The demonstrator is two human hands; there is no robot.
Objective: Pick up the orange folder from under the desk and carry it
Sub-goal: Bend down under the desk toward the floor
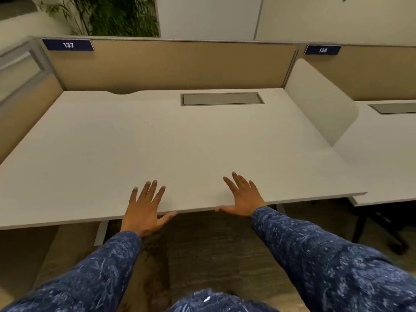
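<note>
Two hands, left [144, 210] and right [242, 199], lay flat and spread on the white desk [157, 143], gripping nothing. Tan partitions [171, 64] with tags 137 and 138 stood behind. No orange folder showed; the desktop hid the space beneath.

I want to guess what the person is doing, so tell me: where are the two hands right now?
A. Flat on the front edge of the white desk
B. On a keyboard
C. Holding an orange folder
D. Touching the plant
A: the left hand and the right hand both lie open, fingers spread, at the near edge of the white desk; no folder is in view.
</note>
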